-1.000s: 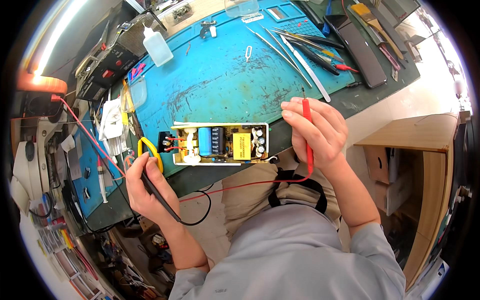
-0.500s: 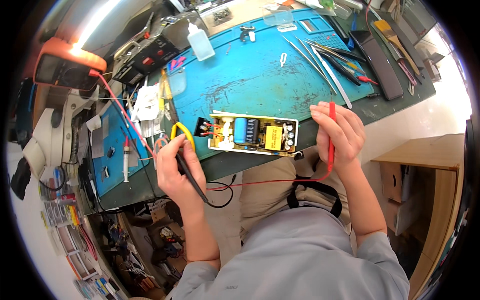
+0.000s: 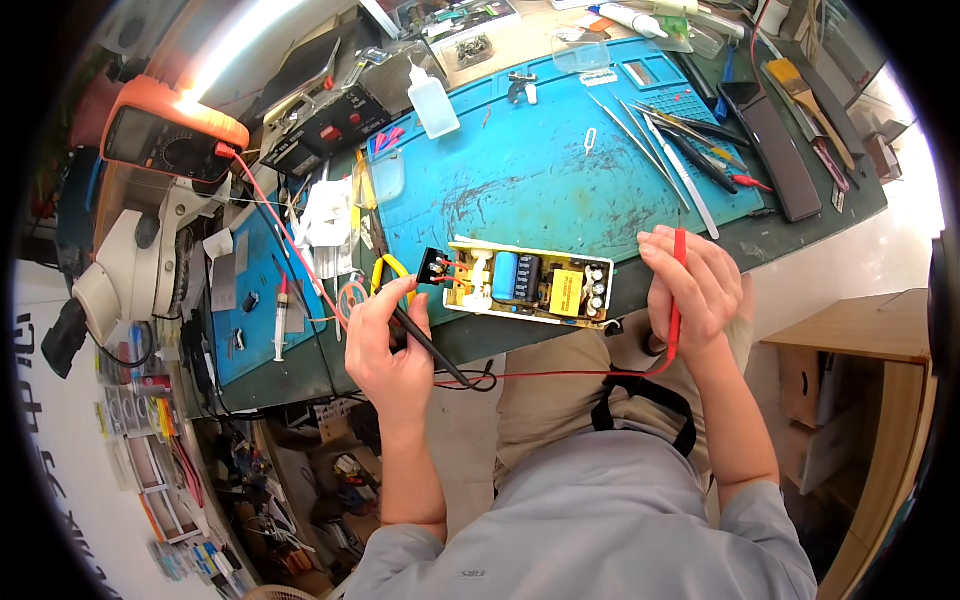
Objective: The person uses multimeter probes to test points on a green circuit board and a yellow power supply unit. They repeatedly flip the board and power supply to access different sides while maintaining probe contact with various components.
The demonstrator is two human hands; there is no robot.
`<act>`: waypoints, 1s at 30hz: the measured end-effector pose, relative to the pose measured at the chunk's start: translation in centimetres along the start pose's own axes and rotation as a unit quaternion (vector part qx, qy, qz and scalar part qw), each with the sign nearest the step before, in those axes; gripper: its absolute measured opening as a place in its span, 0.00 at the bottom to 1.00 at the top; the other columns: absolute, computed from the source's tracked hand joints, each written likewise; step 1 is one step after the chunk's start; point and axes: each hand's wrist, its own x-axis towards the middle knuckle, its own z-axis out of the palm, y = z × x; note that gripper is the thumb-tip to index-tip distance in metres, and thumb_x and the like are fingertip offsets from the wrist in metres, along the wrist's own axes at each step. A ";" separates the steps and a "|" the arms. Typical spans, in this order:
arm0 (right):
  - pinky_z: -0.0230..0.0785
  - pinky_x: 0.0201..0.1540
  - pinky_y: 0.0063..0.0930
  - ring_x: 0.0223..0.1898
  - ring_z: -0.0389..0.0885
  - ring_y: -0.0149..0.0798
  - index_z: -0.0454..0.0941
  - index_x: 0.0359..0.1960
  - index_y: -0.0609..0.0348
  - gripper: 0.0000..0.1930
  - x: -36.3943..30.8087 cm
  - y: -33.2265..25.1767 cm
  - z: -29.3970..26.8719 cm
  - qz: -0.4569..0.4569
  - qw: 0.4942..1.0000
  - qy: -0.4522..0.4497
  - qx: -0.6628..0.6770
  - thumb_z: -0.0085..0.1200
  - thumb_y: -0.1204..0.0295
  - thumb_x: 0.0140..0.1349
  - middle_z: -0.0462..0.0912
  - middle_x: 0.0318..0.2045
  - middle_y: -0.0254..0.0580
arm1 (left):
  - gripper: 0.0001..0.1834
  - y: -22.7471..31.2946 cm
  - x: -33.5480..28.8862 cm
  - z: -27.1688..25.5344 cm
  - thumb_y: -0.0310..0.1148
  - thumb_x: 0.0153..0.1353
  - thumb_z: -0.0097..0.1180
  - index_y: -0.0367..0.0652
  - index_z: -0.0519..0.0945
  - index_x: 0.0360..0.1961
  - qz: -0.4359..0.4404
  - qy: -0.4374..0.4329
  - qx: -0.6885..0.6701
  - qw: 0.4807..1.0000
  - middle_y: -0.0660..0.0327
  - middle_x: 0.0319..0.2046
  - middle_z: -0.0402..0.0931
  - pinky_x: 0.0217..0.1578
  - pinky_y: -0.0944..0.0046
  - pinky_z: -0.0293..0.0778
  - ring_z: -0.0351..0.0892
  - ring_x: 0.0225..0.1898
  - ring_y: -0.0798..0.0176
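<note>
An opened power supply board (image 3: 530, 284) in a pale narrow case lies at the front edge of the blue mat, showing a blue capacitor, a yellow transformer and a black socket (image 3: 432, 266) wired at its left end. My left hand (image 3: 388, 350) is closed around a black test probe (image 3: 430, 345), its fingertips at or very near the socket. To the right of the board, my right hand (image 3: 695, 295) holds a red test probe (image 3: 677, 300) upright, its tip pointing away from me and apart from the board. Red and black leads trail from the probes.
An orange multimeter (image 3: 170, 130) stands at the far left with leads plugged in. Yellow-handled pliers (image 3: 392, 268) lie beside my left hand. Tweezers (image 3: 685, 175), a phone (image 3: 775, 160) and a brush (image 3: 800, 90) are at the right; a squeeze bottle (image 3: 433, 103) stands behind.
My left hand has moved closer to the socket, with the black probe still in it. The right hand keeps the red probe in nearly the same pose. The whole view has shifted slightly.
</note>
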 end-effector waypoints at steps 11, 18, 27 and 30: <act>0.81 0.38 0.30 0.36 0.89 0.40 0.85 0.42 0.56 0.15 0.0 0.3 0.0 -0.005 1.000 0.002 0.009 0.55 0.82 0.53 0.90 0.36 0.38 | 0.10 -0.1 -0.1 0.1 0.27 0.74 0.56 0.37 0.80 0.52 0.013 0.030 0.004 0.999 0.56 0.44 0.88 0.53 0.60 0.79 0.86 0.47 0.61; 0.82 0.39 0.29 0.37 0.89 0.40 0.85 0.42 0.56 0.14 0.0 0.2 -0.1 0.000 1.000 -0.002 0.012 0.54 0.82 0.54 0.90 0.36 0.38 | 0.09 0.8 0.0 0.0 0.23 0.68 0.63 0.38 0.82 0.49 -0.056 0.000 0.012 0.998 0.59 0.41 0.87 0.50 0.66 0.78 0.82 0.37 0.70; 0.81 0.39 0.27 0.38 0.89 0.38 0.86 0.41 0.53 0.13 -0.3 0.1 -0.4 0.010 1.000 -0.018 0.010 0.55 0.81 0.56 0.90 0.37 0.36 | 0.15 -0.5 -0.1 0.6 0.19 0.60 0.70 0.41 0.83 0.48 0.002 0.023 0.000 1.000 0.60 0.42 0.87 0.28 0.71 0.71 0.74 0.27 0.72; 0.80 0.39 0.25 0.39 0.89 0.37 0.86 0.41 0.52 0.14 -0.4 0.3 -0.3 0.010 1.000 -0.014 0.006 0.55 0.81 0.56 0.90 0.37 0.35 | 0.15 -0.1 -0.1 0.4 0.20 0.61 0.70 0.41 0.83 0.48 -0.030 0.002 -0.001 1.000 0.60 0.42 0.87 0.28 0.72 0.71 0.75 0.28 0.74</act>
